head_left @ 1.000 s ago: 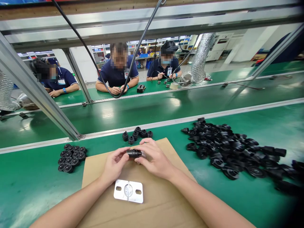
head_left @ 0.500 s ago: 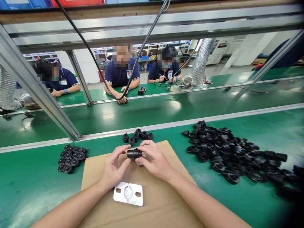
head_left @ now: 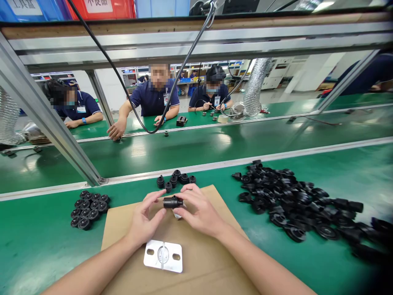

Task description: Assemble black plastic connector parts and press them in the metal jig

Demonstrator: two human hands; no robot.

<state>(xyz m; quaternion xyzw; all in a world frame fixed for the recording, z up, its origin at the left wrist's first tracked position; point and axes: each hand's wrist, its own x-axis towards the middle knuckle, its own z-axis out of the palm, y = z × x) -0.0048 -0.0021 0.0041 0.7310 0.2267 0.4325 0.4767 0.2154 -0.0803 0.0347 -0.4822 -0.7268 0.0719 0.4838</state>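
A black cylindrical plastic part [head_left: 172, 202] with a small knob on top lies level above the cardboard sheet [head_left: 215, 262]. My right hand [head_left: 199, 209] pinches its right end between thumb and fingers. At the part's left end, my left hand [head_left: 145, 219] is open, its thumb and index finger apart around that end without visibly gripping it. Below the right thumb shows a small silvery piece [head_left: 177, 215], mostly hidden. On the cardboard near my left wrist rests a flat metal plate [head_left: 169, 264] with two slots and a round recess.
Round black parts [head_left: 89, 209] stand grouped at left; several more [head_left: 175, 180] sit behind the cardboard. A heap of black parts [head_left: 294, 200] spreads at right. A metal post [head_left: 58, 119] and hanging cable [head_left: 123, 78] are in front. Co-workers [head_left: 153, 98] sit across the green belt [head_left: 190, 147].
My view has tilted up slightly. My hands and the black part keep almost the same pose. Across the belt, a co-worker's arm has reached out to the left, and a small part stands there.
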